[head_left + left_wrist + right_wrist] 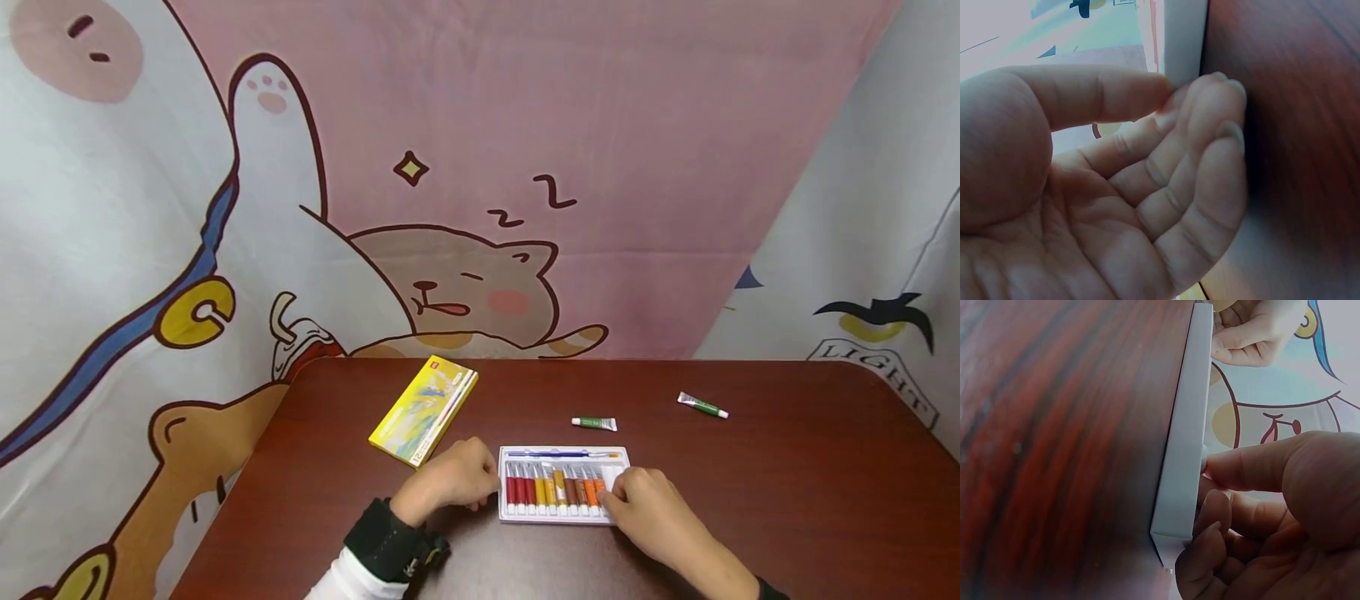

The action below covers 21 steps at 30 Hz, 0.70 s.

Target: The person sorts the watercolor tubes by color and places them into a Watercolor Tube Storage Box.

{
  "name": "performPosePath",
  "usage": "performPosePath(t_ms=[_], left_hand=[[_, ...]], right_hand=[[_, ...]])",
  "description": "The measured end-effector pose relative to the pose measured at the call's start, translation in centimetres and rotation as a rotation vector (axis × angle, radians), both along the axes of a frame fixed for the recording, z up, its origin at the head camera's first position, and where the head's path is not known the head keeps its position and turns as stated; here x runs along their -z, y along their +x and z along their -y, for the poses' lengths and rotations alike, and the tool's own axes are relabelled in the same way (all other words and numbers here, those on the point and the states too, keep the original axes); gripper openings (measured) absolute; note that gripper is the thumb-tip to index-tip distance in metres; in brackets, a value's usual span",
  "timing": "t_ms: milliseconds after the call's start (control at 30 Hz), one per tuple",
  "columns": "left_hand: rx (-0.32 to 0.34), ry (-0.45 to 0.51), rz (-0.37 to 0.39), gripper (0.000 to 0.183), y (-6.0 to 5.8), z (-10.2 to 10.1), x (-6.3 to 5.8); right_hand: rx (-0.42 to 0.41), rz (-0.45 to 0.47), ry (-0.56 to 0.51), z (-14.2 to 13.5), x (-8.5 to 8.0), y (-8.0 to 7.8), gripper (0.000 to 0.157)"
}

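A cat-print cloth (637,125) hangs behind the white tray (551,521), which lies on a dark red surface (750,517). A yellow box (423,408) rests beyond the tray, to its left. The left hand (459,473) pinches the tray's left end between thumb and curled fingers; the right hand (656,508) bends over its right end, but what that grip clamps, if anything, cannot be told. Inside the tray sit a blue brush (555,454) and a row of paint tubes (559,487); two green tubes (596,423) lie beyond it.
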<state>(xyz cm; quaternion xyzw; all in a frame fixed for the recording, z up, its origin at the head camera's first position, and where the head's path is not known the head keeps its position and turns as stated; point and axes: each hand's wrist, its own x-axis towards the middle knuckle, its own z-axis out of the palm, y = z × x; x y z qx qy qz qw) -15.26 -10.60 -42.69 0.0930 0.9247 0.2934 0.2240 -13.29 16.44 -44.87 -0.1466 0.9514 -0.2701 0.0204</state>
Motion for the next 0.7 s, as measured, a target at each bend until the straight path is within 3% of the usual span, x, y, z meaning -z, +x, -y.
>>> performPosePath(t_ms=[300, 700], left_hand=[[0.019, 0.006, -0.033, 0.024, -0.85, -0.11, -0.67], [0.01, 0.015, -0.043, 0.023, 0.1, 0.09, -0.02]], right_hand=[[0.015, 0.004, -0.004, -0.08, -0.5, -0.7, 0.043], [0.022, 0.016, -0.017, 0.33, 0.17, 0.09, 0.039]])
